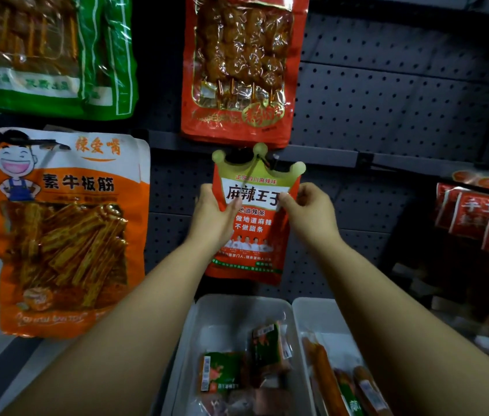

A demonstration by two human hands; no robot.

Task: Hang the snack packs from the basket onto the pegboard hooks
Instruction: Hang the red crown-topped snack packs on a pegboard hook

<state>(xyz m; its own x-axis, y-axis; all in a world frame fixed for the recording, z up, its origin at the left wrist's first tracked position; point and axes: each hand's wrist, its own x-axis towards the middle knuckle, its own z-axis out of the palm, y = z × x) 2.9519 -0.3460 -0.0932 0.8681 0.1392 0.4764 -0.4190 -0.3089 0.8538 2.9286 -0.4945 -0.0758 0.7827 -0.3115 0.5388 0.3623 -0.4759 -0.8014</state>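
Both hands, the left hand (213, 212) and the right hand (309, 209), pinch the red snack pack with a yellow crown top (253, 223) against the dark pegboard (387, 97), above a white plastic basket (207, 313) holding small green and red packs (246, 361).

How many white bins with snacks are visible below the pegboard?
2. One white bin sits under the held pack and contains small green-and-orange packs; the second bin stands right beside it and holds sausage-like sticks. The frame cuts off both, so others may be hidden.
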